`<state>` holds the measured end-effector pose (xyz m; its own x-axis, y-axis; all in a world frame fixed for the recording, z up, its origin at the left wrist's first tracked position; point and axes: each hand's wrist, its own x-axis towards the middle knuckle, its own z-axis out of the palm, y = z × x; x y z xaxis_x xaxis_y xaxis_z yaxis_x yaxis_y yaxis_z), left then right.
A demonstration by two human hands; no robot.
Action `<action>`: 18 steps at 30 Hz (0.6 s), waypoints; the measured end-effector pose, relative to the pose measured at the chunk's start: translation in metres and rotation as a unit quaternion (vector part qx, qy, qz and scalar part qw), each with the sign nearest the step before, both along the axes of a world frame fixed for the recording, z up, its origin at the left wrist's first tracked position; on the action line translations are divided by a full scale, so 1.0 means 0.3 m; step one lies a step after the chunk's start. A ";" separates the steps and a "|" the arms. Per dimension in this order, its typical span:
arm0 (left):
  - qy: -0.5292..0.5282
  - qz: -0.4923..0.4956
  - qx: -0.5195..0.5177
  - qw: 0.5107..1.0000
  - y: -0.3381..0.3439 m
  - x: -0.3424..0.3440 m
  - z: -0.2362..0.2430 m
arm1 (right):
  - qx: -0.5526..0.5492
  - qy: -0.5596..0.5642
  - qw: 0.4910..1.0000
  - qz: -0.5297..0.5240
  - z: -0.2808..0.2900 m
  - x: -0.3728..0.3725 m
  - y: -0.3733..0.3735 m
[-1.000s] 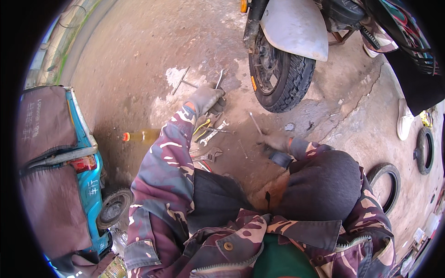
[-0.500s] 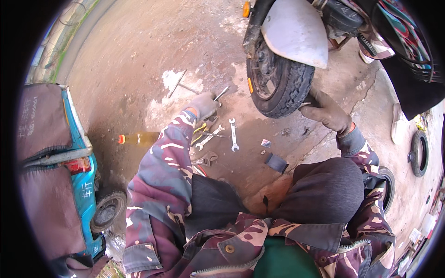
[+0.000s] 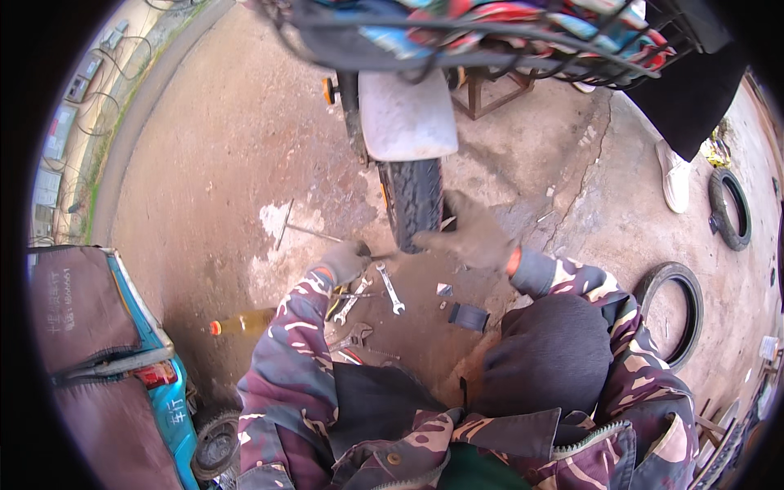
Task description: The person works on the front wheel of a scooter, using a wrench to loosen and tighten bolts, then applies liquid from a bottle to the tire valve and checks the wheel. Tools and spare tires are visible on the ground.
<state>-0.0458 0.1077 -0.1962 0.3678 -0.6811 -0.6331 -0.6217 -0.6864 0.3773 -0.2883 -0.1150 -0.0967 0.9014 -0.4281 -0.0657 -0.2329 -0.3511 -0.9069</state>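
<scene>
A front wheel's black tyre (image 3: 415, 200), under a pale mudguard (image 3: 407, 118), stands ahead of me. My gloved right hand (image 3: 478, 233) is closed around the tyre's lower right side, with a finger lying along the tread; its other fingers are partly hidden. Left of the wheel, my gloved left hand (image 3: 347, 260) is closed on a slim metal tool (image 3: 382, 258) that points towards the tyre. Below that hand lie two open-ended spanners (image 3: 390, 290) (image 3: 351, 302), an adjustable wrench (image 3: 353, 337) and a T-shaped bar tool (image 3: 286, 224).
Overhead hangs a full black wire basket (image 3: 490, 41). A yellow bottle (image 3: 249, 321) and a blue cart (image 3: 171, 400) are on the left. Loose tyres (image 3: 692, 314) (image 3: 741, 212) lie right, near another person's white shoe (image 3: 674, 175). A dark patch (image 3: 469, 317) lies before my knees.
The wheel has turned to face me more squarely and appears further left. My right hand has stayed at the tyre; my left hand, still holding the slim tool, has come lower and nearer the wheel.
</scene>
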 end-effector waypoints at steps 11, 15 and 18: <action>0.245 0.252 -0.455 0.818 -0.122 -0.108 0.517 | -0.032 0.024 0.999 0.031 0.066 0.135 0.127; -0.091 0.147 -0.482 0.859 -0.183 -0.199 0.547 | -0.046 -0.009 0.997 0.065 0.065 0.209 0.167; -0.139 0.207 -0.472 0.845 -0.209 -0.162 0.536 | 0.007 -0.032 0.995 0.093 0.030 0.232 0.171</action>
